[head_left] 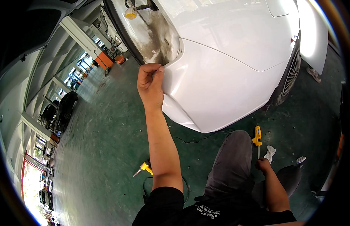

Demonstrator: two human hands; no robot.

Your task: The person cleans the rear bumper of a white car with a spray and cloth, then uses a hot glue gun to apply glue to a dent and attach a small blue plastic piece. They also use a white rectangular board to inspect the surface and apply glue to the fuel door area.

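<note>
My left hand [150,77] is raised at the corner of a white car body panel [227,86], beside the edge of a grimy recess [156,34]. Thumb and fingers are pinched together there; whatever lies between them is too small to make out. Lower down on the right, my right hand [262,165] is closed around the near end of a thin pale rod. The rod runs away from me to a yellow tool [257,136], whose exact kind is unclear. A yellow heat gun [146,167] with a metal nozzle lies on the floor, partly hidden behind my left forearm.
The car's wheel [291,75] stands at the right, near another person's shoe [313,74]. A crumpled white wad [270,153] and a small pale item [301,159] lie on the green floor [103,132]. A dark cord [190,142] trails under the car's edge. Dark cars [64,111] stand far left.
</note>
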